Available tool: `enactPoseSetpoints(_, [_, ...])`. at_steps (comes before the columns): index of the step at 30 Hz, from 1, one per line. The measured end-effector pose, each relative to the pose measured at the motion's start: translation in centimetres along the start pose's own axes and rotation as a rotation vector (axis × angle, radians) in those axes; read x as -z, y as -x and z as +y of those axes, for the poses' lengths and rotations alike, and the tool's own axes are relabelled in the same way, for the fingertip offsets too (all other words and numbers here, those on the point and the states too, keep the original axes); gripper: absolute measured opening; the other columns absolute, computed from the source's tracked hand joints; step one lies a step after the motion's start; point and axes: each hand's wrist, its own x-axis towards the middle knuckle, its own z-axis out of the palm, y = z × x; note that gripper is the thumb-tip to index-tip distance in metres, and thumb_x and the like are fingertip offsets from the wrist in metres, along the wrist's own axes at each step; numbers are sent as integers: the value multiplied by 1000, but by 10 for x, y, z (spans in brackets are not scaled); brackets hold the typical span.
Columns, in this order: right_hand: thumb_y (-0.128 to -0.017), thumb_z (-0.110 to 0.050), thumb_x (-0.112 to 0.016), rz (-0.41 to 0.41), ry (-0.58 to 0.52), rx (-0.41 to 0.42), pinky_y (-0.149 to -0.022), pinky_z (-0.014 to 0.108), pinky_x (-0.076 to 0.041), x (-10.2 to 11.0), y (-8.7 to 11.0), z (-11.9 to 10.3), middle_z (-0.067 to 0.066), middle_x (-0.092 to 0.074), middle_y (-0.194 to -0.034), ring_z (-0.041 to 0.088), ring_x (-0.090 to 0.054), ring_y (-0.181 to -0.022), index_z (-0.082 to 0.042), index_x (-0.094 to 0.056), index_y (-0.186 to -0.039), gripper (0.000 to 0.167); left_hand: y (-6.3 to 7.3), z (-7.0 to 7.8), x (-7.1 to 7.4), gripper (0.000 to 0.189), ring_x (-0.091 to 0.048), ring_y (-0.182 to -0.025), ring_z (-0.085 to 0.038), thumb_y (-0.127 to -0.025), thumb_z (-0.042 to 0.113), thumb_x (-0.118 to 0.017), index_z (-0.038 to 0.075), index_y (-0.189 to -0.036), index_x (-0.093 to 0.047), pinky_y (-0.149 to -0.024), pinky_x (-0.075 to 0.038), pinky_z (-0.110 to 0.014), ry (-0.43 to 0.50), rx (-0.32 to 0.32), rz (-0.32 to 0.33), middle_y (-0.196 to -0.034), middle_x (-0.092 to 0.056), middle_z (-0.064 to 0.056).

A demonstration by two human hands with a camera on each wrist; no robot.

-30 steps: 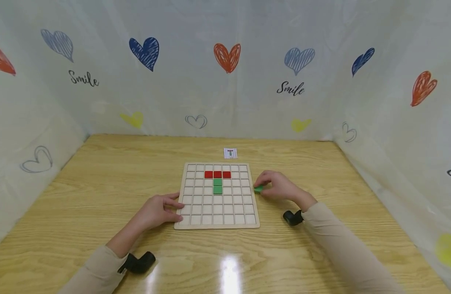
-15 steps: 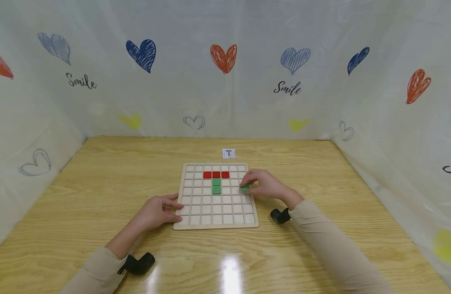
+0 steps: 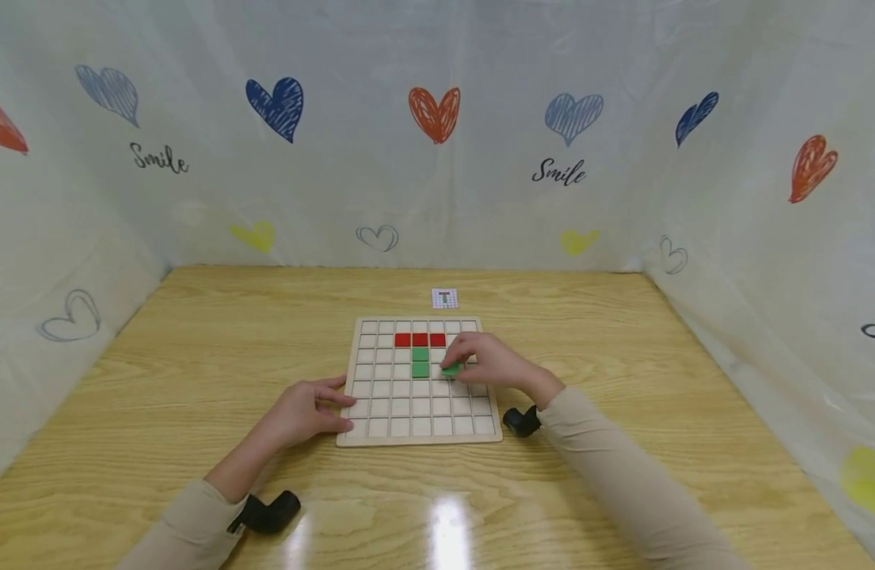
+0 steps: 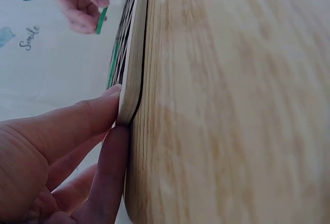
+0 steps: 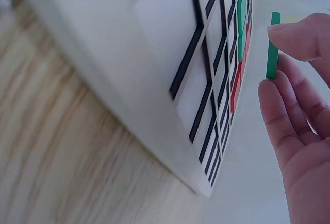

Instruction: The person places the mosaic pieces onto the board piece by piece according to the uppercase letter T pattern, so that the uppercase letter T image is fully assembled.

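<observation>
A pale wooden grid board [image 3: 419, 440] lies on the table. In its upper part a row of red tiles [image 3: 420, 340] sits above two green tiles [image 3: 420, 370], stacked in the middle column. My right hand [image 3: 496, 362] pinches another green tile [image 3: 449, 370] between thumb and fingers, over cells right of the lower green one. The right wrist view shows this tile [image 5: 273, 54] edge-on, held apart from the board. At the board's left edge, near the front corner, the fingers and thumb of my left hand [image 3: 302, 412] rest on the rim.
A small card [image 3: 444, 298] with a printed T pattern lies behind the board. The wooden table [image 3: 266, 317] is bordered by white sheets [image 3: 480, 214] with hearts. A black wrist camera [image 3: 266, 513] sits under the left wrist, another [image 3: 521, 422] under the right.
My right hand has moved left with the green tile, from beside the board's right edge to over its cells. The left hand stays at the board's edge.
</observation>
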Motion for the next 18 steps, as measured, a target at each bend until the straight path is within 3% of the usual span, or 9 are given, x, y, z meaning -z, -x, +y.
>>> enactPoseSetpoints(9, [-77, 5, -68, -42, 38, 44, -81, 26, -47, -8, -11, -7, 0, -62, -97, 14, -55, -91, -4, -73, -95, 21, 1, 0, 0, 34, -61, -71, -11, -73, 11, -80, -1, -103, -71, -66, -49, -25, 13, 3, -1, -139, -41, -22])
enactPoseSetpoints(18, [-78, 4, -68, -101, 57, 69, -79, 28, -47, -16, -21, -11, 0, -61, -97, 13, -55, -87, -5, -73, -97, 21, 2, 2, 1, 33, -61, -72, -11, -73, 10, -80, -2, -102, -71, -66, -48, -25, 15, -4, -2, -139, -41, -22])
